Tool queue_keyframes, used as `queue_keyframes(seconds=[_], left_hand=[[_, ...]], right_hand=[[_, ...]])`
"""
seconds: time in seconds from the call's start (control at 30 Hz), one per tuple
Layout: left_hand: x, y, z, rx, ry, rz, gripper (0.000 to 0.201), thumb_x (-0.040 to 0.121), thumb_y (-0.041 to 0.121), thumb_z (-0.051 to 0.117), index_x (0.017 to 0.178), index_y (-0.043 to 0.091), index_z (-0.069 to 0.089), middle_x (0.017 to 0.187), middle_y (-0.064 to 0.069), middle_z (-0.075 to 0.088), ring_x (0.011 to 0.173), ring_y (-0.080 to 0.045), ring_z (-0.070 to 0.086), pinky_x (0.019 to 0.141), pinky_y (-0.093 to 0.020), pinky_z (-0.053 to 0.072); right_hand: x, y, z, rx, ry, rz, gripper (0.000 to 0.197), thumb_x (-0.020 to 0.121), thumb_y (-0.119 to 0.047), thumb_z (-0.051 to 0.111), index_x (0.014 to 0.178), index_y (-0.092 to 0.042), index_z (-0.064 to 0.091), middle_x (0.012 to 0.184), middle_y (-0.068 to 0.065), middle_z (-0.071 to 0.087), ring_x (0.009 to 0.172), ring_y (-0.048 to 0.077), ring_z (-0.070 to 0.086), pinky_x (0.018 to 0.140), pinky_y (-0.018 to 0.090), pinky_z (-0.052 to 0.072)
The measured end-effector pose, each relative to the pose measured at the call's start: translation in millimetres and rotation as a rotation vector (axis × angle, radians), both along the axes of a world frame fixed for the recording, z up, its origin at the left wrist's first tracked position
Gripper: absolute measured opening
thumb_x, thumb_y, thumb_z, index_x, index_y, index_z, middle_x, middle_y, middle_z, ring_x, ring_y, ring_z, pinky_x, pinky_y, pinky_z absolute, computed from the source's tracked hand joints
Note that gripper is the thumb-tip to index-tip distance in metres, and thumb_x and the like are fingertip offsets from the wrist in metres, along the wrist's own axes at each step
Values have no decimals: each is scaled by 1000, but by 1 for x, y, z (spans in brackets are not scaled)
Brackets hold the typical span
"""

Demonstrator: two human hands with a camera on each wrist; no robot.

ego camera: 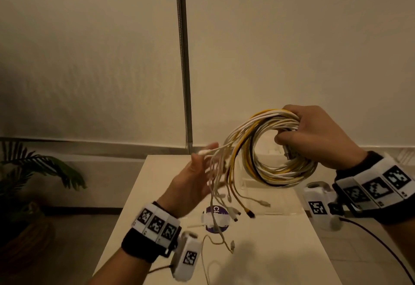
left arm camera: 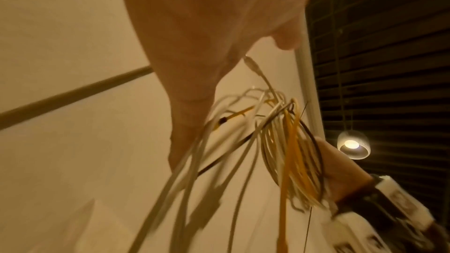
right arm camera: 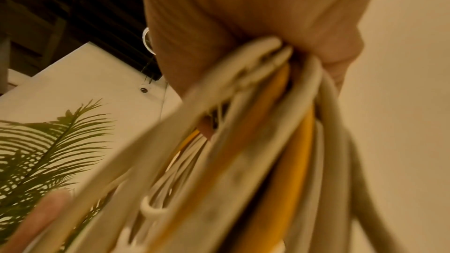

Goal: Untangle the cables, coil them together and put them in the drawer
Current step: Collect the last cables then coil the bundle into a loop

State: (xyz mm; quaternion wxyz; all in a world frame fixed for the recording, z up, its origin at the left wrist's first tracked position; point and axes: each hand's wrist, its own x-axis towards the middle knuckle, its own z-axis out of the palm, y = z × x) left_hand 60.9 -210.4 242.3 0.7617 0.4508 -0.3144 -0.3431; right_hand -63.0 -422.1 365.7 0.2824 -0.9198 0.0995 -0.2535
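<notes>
White, yellow and black cables (ego camera: 284,150) – round coil gripped by right hand (ego camera: 314,136), left hand (ego camera: 193,181) fingers straight against loose ends

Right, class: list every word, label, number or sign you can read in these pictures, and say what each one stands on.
"Cl": white letters on the round purple sticker on the white table; the rest is blurred and crossed by hanging cable ends.
Black-and-white square code markers on the left wristband and the right wristband: patterns only, no readable text.
Wrist views: no text.
</notes>
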Motion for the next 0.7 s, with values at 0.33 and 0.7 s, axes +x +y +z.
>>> queue_keyframes(seconds=[0.33, 0.7], left_hand=[[35, 62, 107, 621, -989, 395, 113, 56, 101, 30, 150, 38, 30, 158, 16, 25, 140, 5, 24, 120, -38, 14], [-26, -38, 44, 256, -364, 277, 20, 81, -3, 73, 98, -1, 64, 79, -14, 71, 79, -36, 73, 78, -53, 59]], right_hand=[[-8, 14, 7, -177, 22, 57, 15, 72, -5, 67, 77, -18, 62, 60, -4, 63, 55, 12, 62, 55, 27, 49], [6, 31, -24, -2, -62, -1, 18, 67, -6, 67, 69, -21, 59, 55, -4, 60, 52, 10, 58, 53, 29, 47]])
